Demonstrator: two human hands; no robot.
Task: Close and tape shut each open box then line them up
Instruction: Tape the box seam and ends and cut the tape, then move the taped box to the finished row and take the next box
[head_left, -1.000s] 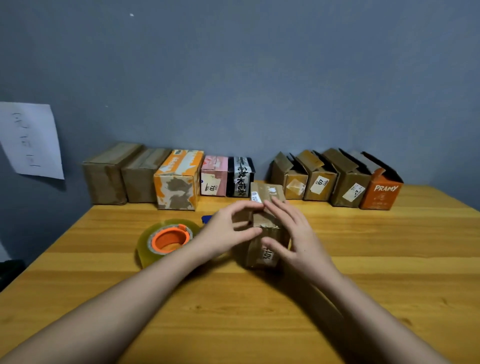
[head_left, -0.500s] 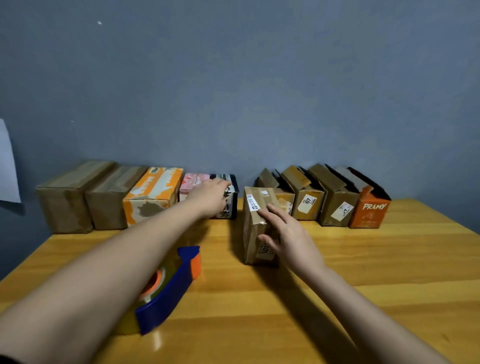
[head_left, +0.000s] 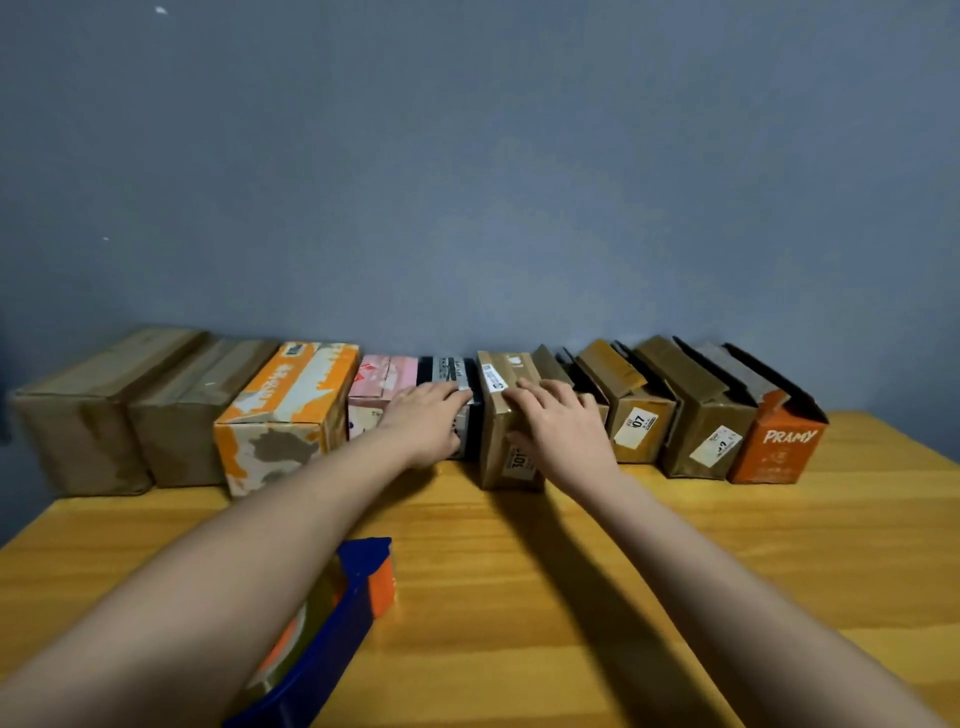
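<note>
Wooden surface (head_left: 675, 545), blue-grey wall behind. Taped brown box (head_left: 501, 415) in row gap, long axis toward wall, just right of black box (head_left: 457, 374). Right hand (head_left: 563, 426) flat on top, grip spread, nearer. Left hand (head_left: 428, 421) resting spread on black box.

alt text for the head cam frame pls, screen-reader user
A person's right hand rests on a taped brown box in a row of boxes along a blue-grey wall, while the left hand rests on the black-and-white box beside it. To the right stand boxes with flaps open, ending in an orange box. A tape dispenser lies on the wooden table.
</note>
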